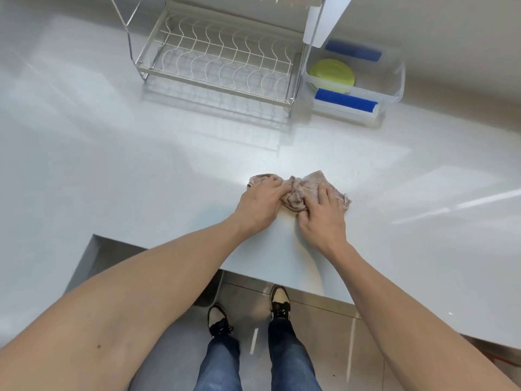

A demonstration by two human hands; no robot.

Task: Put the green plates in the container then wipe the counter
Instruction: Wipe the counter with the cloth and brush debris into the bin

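The green plates point(332, 74) lie stacked inside a clear plastic container point(394, 88) with blue clips at the back right of the white counter point(141, 170). A crumpled beige cloth point(298, 193) rests on the counter near its front edge. My left hand point(260, 206) presses on and grips the cloth's left part. My right hand point(322, 214) grips its right part. The cloth is bunched up between the two hands.
An empty wire dish rack point(214, 60) stands at the back, just left of the container. The counter's front edge runs just under my wrists, with a cut-in corner at the left. My legs and shoes stand on the floor below.
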